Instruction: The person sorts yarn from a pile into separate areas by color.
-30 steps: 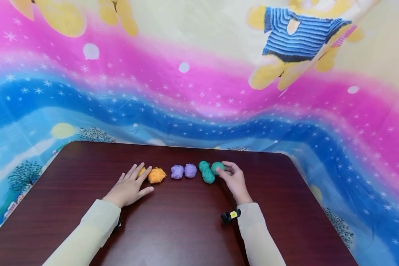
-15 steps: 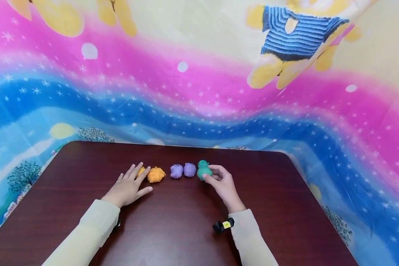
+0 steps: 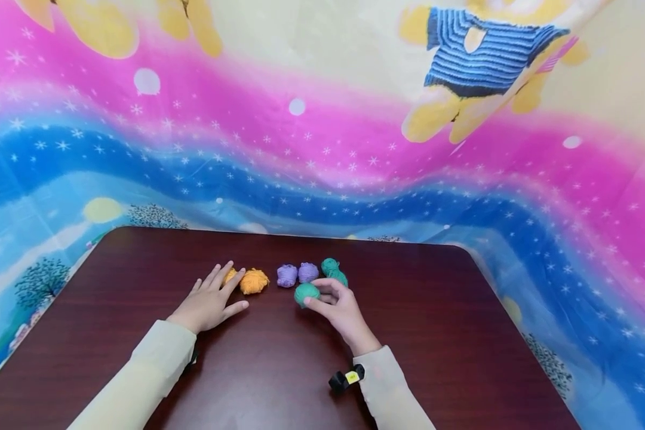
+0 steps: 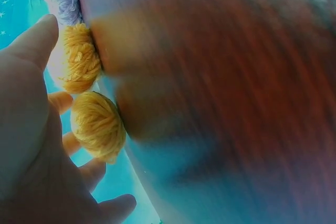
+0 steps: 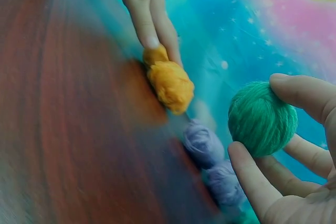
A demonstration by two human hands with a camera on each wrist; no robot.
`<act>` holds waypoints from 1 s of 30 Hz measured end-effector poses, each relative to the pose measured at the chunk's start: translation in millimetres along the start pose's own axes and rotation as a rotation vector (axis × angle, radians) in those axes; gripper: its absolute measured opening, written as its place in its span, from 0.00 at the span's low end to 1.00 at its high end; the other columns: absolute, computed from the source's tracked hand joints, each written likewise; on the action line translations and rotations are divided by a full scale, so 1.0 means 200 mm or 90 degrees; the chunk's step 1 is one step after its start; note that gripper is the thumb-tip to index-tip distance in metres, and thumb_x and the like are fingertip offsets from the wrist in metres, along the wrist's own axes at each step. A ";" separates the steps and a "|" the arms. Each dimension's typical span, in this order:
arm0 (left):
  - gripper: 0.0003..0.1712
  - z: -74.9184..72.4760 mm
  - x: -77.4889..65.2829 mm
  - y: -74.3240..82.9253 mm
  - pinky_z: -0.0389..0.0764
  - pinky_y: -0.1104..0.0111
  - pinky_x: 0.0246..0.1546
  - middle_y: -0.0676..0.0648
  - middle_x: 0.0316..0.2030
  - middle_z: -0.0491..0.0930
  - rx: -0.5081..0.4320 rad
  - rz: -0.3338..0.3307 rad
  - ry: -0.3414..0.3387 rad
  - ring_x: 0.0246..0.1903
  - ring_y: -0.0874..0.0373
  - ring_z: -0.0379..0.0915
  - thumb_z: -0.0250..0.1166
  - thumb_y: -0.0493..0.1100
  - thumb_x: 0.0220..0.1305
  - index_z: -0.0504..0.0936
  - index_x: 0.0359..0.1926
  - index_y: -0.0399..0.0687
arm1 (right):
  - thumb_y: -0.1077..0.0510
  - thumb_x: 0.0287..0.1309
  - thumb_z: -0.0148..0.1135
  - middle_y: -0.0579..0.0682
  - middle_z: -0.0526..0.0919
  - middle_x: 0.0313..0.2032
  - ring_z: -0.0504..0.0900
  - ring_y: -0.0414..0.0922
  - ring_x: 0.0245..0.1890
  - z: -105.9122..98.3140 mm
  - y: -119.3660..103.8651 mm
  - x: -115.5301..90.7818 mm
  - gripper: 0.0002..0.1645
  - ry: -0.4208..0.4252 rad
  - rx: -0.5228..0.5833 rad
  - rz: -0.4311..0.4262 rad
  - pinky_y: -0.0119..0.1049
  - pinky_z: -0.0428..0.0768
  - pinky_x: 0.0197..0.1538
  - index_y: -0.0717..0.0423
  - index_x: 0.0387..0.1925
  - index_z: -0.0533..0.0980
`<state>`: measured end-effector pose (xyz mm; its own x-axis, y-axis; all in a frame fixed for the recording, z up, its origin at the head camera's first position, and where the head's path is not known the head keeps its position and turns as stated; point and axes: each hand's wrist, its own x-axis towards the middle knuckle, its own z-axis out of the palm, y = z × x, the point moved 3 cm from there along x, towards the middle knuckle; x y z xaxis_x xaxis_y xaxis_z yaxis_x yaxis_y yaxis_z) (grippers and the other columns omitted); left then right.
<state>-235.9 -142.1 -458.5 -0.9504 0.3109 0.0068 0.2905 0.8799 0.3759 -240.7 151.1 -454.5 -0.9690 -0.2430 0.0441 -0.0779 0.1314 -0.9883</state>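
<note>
My right hand (image 3: 340, 312) pinches a green yarn ball (image 5: 262, 119) between thumb and fingers, in front of the purple balls in the head view. My left hand (image 3: 208, 303) lies with spread, straight fingers over a small orange yarn ball (image 4: 98, 126), partly hidden from above. Beside it sits a second orange yarn ball (image 3: 254, 281). Two purple yarn balls, one on the left (image 3: 287, 276) and one on the right (image 3: 308, 273), stand side by side at mid-row. Behind my right fingers are two more green yarn balls, the far one (image 3: 330, 266) and a near one (image 3: 337, 277) partly covered.
Everything stands on a dark reddish-brown table (image 3: 269, 370) with rounded far corners. A printed cloth (image 3: 322, 149) with snowflakes and bears hangs behind and around it. A black wrist camera (image 3: 346, 378) is strapped at my right sleeve.
My right hand has carried the green yarn ball leftward and toward me, away from the other green balls to a spot before the purple ones. My left hand has stayed in place.
</note>
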 end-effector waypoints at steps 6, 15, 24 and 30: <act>0.44 0.01 0.01 0.00 0.50 0.31 0.68 0.34 0.78 0.45 0.008 -0.001 -0.006 0.76 0.30 0.40 0.59 0.61 0.73 0.56 0.80 0.46 | 0.57 0.59 0.74 0.54 0.82 0.51 0.83 0.51 0.49 0.05 0.03 -0.01 0.25 -0.017 -0.006 0.011 0.35 0.83 0.48 0.57 0.57 0.78; 0.44 0.01 0.00 -0.01 0.49 0.31 0.68 0.34 0.79 0.44 0.011 -0.006 -0.010 0.76 0.30 0.39 0.59 0.61 0.73 0.56 0.80 0.47 | 0.58 0.59 0.74 0.55 0.83 0.48 0.83 0.49 0.47 0.11 0.07 -0.02 0.24 -0.062 -0.039 0.025 0.35 0.83 0.46 0.58 0.55 0.79; 0.43 0.00 0.00 0.01 0.51 0.30 0.67 0.33 0.78 0.47 0.006 0.004 0.004 0.75 0.29 0.41 0.60 0.59 0.73 0.58 0.79 0.47 | 0.55 0.56 0.76 0.50 0.83 0.46 0.83 0.47 0.44 0.14 0.10 -0.03 0.21 -0.100 -0.090 0.037 0.38 0.83 0.44 0.52 0.52 0.81; 0.43 -0.01 0.00 0.01 0.51 0.30 0.67 0.33 0.78 0.46 0.006 -0.001 0.002 0.75 0.29 0.41 0.60 0.60 0.73 0.58 0.79 0.47 | 0.53 0.55 0.77 0.48 0.83 0.47 0.82 0.47 0.44 0.17 0.08 -0.03 0.21 -0.113 -0.136 0.023 0.40 0.83 0.45 0.49 0.51 0.82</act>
<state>-235.7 -141.1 -456.4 -0.9511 0.3089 0.0091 0.2906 0.8838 0.3667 -227.4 122.3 -475.7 -0.9174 -0.3963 -0.0359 -0.1096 0.3383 -0.9346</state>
